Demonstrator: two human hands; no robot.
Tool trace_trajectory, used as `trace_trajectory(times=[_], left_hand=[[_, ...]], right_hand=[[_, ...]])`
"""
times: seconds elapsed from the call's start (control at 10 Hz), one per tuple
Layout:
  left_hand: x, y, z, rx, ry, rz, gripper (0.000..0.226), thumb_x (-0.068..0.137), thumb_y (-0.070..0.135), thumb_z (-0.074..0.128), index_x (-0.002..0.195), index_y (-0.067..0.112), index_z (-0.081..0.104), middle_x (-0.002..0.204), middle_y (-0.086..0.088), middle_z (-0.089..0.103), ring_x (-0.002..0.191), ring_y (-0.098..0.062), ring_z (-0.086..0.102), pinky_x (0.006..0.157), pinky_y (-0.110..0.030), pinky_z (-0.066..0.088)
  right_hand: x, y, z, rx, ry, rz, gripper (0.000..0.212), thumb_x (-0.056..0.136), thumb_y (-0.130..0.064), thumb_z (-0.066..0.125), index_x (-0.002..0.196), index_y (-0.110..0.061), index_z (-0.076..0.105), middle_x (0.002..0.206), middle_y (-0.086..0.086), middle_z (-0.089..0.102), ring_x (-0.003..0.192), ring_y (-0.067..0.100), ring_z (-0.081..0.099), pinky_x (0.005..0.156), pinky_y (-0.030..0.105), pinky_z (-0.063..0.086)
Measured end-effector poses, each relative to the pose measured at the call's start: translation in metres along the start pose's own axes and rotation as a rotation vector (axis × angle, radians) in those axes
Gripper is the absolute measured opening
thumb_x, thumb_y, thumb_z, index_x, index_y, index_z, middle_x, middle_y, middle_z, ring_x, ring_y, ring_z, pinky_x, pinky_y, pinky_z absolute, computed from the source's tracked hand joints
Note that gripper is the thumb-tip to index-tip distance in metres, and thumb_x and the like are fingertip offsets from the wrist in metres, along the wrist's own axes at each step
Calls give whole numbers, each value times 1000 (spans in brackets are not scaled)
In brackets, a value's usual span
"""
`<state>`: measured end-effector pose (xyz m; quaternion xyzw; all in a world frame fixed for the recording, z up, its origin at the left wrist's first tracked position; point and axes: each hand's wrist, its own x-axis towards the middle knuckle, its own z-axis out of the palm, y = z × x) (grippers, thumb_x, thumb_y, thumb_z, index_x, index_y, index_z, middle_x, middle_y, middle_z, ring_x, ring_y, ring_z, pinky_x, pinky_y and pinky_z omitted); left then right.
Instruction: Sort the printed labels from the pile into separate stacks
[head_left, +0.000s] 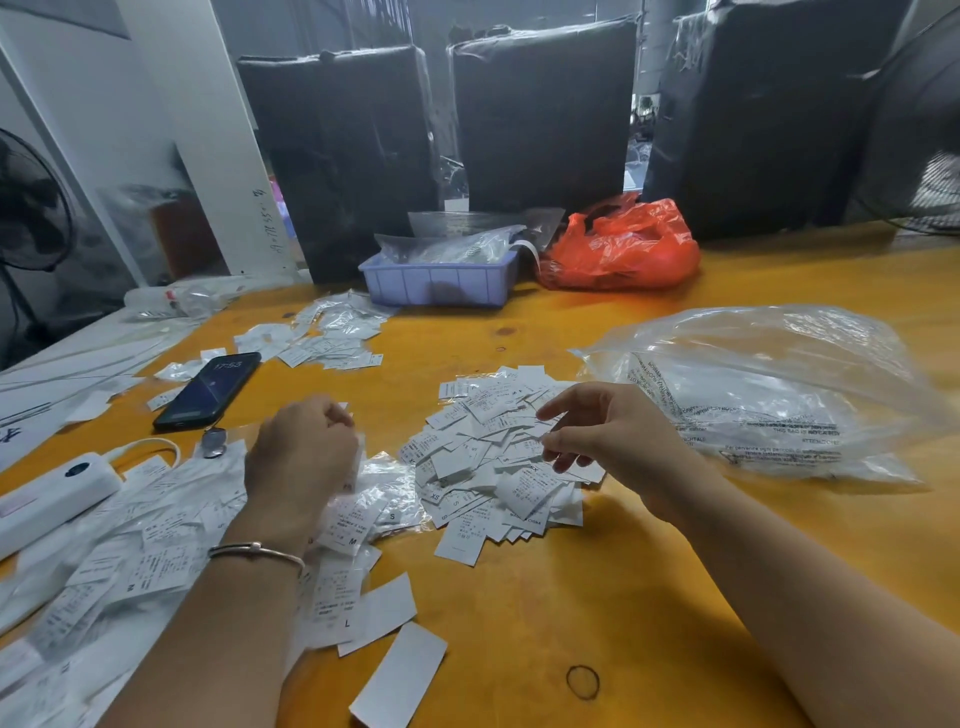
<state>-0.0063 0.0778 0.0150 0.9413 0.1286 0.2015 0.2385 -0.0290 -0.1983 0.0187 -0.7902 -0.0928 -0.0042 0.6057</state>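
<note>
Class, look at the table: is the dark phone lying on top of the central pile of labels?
No. The phone lies on the bare table to the left of the label pile, apart from it.

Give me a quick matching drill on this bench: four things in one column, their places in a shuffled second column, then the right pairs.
Things:
1. phone
2. orange bag
3. rubber band
4. clear printed bag

Places:
A. right of the central label pile
B. beside the lavender tray, at the table's far edge
C. alone on bare table, nearest the camera
D. beyond the left hand, screen lit

Pairs: 1-D, 2-B, 3-C, 4-A
</note>
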Motion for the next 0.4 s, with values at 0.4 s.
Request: trace_trajectory(times=[0.4], left_hand=[[0, -2, 3, 189, 114, 4, 30, 93, 12, 57, 121, 21, 62, 131, -15, 51, 125, -36, 38, 93, -52, 38]], right_hand=[[4, 11, 6, -149, 33, -66, 9, 83, -2, 66, 88, -9, 68, 66, 8, 71, 55, 16, 65, 55, 27, 55]])
